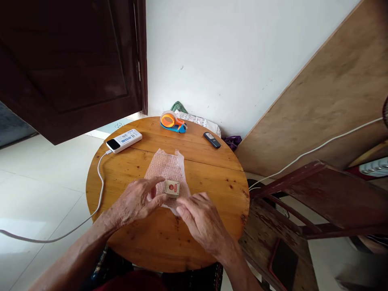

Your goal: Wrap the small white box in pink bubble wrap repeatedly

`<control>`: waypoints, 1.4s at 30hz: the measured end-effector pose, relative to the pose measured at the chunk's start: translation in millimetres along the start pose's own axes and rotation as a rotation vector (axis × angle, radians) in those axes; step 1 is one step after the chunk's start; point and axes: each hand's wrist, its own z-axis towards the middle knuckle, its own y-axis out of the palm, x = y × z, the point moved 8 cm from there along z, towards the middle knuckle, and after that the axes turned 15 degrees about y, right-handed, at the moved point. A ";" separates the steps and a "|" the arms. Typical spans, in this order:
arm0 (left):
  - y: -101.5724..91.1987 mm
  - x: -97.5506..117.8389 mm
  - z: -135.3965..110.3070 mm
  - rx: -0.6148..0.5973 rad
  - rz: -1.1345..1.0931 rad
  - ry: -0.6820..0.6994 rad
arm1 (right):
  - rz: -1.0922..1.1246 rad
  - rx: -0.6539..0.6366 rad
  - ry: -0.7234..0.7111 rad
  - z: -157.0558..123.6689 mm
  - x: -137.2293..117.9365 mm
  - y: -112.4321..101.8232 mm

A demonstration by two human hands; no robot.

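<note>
A small cream-coloured box with a red printed label (172, 188) rests on a sheet of pinkish bubble wrap (165, 163) on the round wooden table. At the box's left side is my left hand (141, 198), its thumb and forefinger spread apart with their tips at the box's left corners. My right hand (201, 218) is just below and right of the box, over the wrap's near right edge. Its fingers are curled, with thumb and forefinger close together; anything pinched between them is hidden.
On the wooden table (215, 178) stand an orange and blue tape dispenser (173, 122), a dark handheld device (211, 140) and a white power bank (125, 140) with a white cable. To the right is a wooden chair (327, 198) with a dark phone-like object (284, 264) on its seat.
</note>
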 end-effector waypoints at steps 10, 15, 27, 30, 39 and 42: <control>52.4 -11.7 -26.9 0.072 0.183 -0.037 | -0.004 0.022 0.020 29.1 -19.9 8.8; 63.6 -8.1 -32.3 0.031 0.211 -0.020 | -0.101 0.001 0.115 47.5 3.6 30.0; 63.9 -6.2 -30.9 0.034 0.219 -0.054 | -0.052 -0.039 0.156 49.4 18.0 31.2; 64.7 -6.4 -31.4 0.029 0.211 -0.057 | -0.055 -0.045 0.156 49.0 18.8 31.2; 64.9 -7.8 -31.9 0.025 0.212 -0.057 | -0.047 -0.059 0.166 48.3 19.3 30.4; 64.1 -7.7 -31.6 0.030 0.202 -0.061 | -0.053 -0.074 0.174 48.7 19.3 30.9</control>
